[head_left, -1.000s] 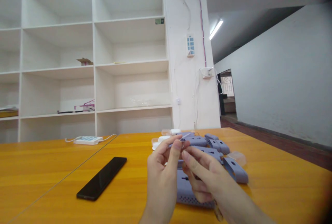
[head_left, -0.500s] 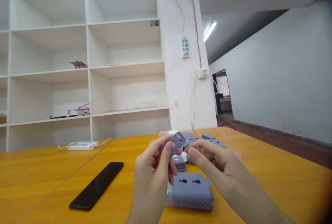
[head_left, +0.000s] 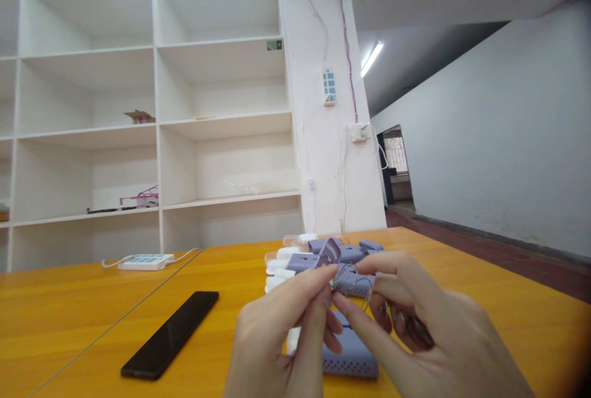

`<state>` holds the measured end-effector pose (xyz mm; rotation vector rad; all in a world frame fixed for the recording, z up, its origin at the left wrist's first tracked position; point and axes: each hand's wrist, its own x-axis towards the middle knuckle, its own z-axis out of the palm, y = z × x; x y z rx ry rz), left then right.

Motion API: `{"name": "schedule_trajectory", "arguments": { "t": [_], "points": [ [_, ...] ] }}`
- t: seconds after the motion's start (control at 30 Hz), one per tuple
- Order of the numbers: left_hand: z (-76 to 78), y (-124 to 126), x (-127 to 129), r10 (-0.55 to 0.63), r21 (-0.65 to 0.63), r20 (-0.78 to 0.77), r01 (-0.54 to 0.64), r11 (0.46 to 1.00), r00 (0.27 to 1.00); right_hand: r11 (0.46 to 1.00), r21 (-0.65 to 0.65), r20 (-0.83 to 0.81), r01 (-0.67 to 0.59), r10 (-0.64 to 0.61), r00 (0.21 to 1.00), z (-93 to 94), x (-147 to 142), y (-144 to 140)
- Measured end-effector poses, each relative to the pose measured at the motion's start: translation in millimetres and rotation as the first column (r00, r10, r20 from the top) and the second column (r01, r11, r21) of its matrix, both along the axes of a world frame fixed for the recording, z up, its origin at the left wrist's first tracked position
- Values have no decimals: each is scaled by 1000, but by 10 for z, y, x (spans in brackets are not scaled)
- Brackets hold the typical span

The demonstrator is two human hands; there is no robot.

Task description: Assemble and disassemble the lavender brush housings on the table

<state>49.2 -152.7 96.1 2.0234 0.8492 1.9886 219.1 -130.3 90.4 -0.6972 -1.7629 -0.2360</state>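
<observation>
Head view, small purple part pinched between left hand, right hand

Small lavender plastic part pinched between left hand and right hand above orange wooden table.

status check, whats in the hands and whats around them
Left hand and right hand pinch one small purple part between fingertips. Purple adapter lies flat just beneath. More purple pieces behind, black phone to the left.

No readable text anywhere, small green label on shelf edge at 11 o'clock, possibly printed, too blurred
</observation>
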Motion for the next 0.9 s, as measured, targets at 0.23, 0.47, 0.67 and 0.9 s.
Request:
{"name": "schedule_trajectory", "arguments": {
  "t": [0.23, 0.47, 0.67, 0.9],
  "points": [
    [87, -39, -90, 57, 150, -246, -20, 989, 968, 993, 111, 101, -31, 19, 995, 78, 43, -20],
    [76, -42, -63, -11, 144, -154, 34, 989, 988, 989, 145, 130, -37, 18, 991, 91, 50, 18],
    [12, -44, -41, 104, 220, -180, -63, 974, 978, 975, 220, 140, -28, -4, 990, 87, 72, 18],
    [6, -110, 40, 96, 90, -54, -91, 992, 994, 958, 283, 38, -45, 36, 999, 39, 23, -46]
  ]
}}
